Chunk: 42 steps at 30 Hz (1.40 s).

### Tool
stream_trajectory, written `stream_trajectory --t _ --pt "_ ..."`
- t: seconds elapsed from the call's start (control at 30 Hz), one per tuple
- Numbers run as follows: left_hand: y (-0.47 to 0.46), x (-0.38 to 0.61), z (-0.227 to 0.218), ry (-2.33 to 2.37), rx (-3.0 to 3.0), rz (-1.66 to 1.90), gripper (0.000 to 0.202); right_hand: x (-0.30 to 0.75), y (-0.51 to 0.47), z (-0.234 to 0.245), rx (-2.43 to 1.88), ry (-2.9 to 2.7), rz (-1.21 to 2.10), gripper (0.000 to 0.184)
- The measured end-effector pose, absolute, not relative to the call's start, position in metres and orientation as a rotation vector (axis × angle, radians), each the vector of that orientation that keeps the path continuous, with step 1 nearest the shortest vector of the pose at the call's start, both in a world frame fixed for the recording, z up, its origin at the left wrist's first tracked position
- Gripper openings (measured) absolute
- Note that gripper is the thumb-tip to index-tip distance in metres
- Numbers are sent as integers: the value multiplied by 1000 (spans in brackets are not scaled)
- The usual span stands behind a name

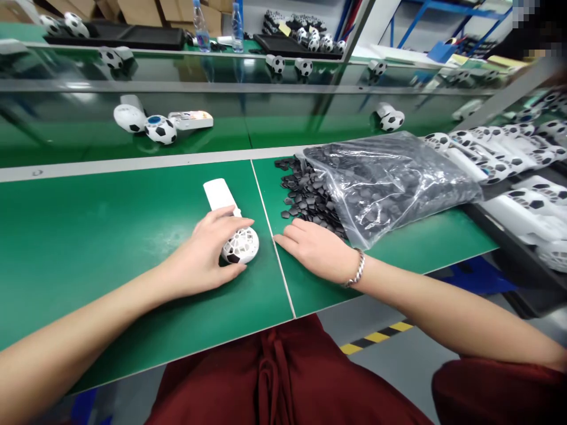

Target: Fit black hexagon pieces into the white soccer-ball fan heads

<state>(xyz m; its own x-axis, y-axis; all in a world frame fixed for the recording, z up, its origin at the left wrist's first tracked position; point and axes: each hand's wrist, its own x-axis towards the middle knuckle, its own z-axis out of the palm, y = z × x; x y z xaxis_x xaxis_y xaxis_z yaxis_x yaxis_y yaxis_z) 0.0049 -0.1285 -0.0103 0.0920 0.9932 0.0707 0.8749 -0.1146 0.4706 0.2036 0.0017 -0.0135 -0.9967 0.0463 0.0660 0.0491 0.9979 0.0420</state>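
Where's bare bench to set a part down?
Widest: left of the soccer-ball casing, between the left forearm and the pale rail. Smaller: between the left hand and the bench's front edge. Crowded: right of the seam, with black pentagon pieces and a clear plastic bag beyond the right hand.

Whether the right hand (315,251) pinches anything cannot be told. The left hand (208,251) partly covers the white piece (245,243); the right edge cuts off the black tray (514,260).

A long green conveyor (283,121) (football-patterned parts (160,131) on it) and striped floor tape (376,337) show a factory workshop.
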Motion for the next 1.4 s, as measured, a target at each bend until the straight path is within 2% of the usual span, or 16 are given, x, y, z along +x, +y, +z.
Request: stream_trajectory --t 0.2,0.4,0.67,0.93,1.23,1.4 --pt "-133 13 -12 1813 1989 661 53 199 -13 -2 -341 -2628 979 9" --pt "-134 16 -15 1787 1979 713 50 185 -24 -12 -446 -2372 1442 7" --pt "-132 20 -16 1779 1838 823 38 175 -20 -13 -425 -2430 1387 5" --pt "-130 21 -14 1770 1792 831 37 167 -8 3 -431 -2603 1471 3" --pt "-129 25 -17 1776 1823 917 31 160 -11 -3 -467 -2564 1510 12" --pt "-129 18 -16 1748 1843 853 36 173 8 2 -465 -2455 1514 20"
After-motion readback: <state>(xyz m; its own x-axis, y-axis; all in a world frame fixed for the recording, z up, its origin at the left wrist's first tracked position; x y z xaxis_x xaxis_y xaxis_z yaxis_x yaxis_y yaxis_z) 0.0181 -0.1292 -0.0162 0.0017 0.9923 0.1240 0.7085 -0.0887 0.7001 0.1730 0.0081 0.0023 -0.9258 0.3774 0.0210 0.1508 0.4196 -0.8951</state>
